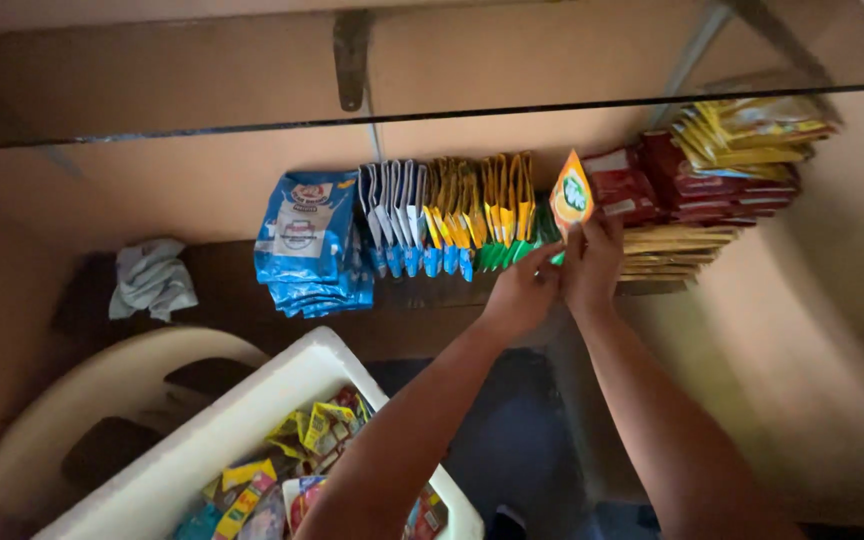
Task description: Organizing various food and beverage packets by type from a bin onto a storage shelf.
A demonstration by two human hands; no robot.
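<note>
At the far left of the shelf (pixel 252 270) lay a crumpled grey cloth (pixel 152 278), well apart from the stock. Below it stood a pale plastic chair (pixel 102 400), and just beside that a white tub (pixel 252 420) with loose yellow and mixed-colour sachets (pixel 317 430) lying in its bottom.

On the shelf itself, a stack of blue packets (pixel 307 245) came first, then a row of upright sachets standing edge-on: white-and-blue ones (pixel 392 215), then yellow-and-blue ones (pixel 452 215), then orange-and-green ones (pixel 507 210). That row looked already filed and tidy, while the sachets in the tub suggested a fair share of the stocking was left.

At the right end of the row, the left hand (pixel 522 295) reached up with its fingers pressed against the bottom of the last green-edged sachets; whether they were pinching anything could not be told. Touching it, the right hand (pixel 592 265) held an orange sachet (pixel 572 195) upright, its fingers pinching the lower edge, so the sachet stood just above both hands and just beside the end of the row.

Further right lay flat red packets (pixel 692 185), yellow packets (pixel 752 130) heaped on top of them, and a stack of tan packets (pixel 672 250) underneath.
</note>
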